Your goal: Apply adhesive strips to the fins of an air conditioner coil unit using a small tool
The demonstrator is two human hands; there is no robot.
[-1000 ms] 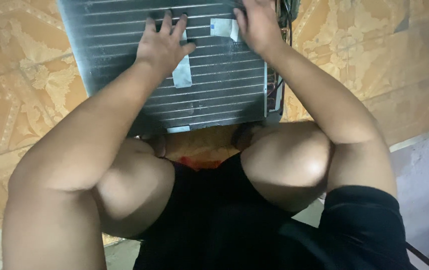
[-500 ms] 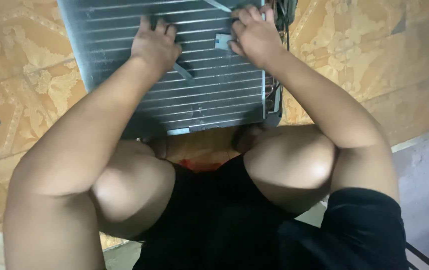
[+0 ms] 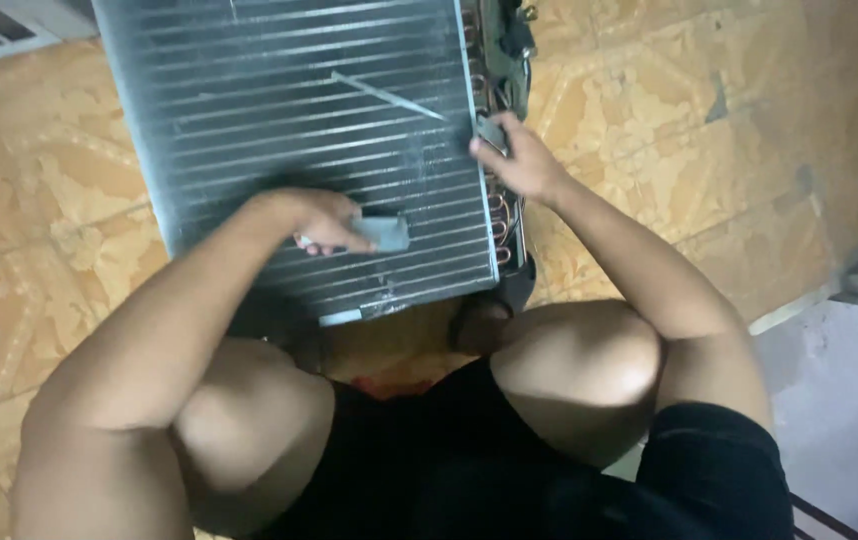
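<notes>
One finned grey metal coil panel [image 3: 289, 130] on orange patterned floor [image 3: 649, 150], left hand [image 3: 314, 220] gripping one grey tape strip [image 3: 381, 233], right hand [image 3: 514, 160] pinching a second grey tape piece [image 3: 490, 131] at panel's edge

Looks like a home or small repair spot, work done on the floor. Orange patterned floor tiles [image 3: 649, 150], worn & stained. A/C coil w/ metal fins [image 3: 289, 130] lies flat on them; pale wall edge [image 3: 849, 400] at right.
</notes>
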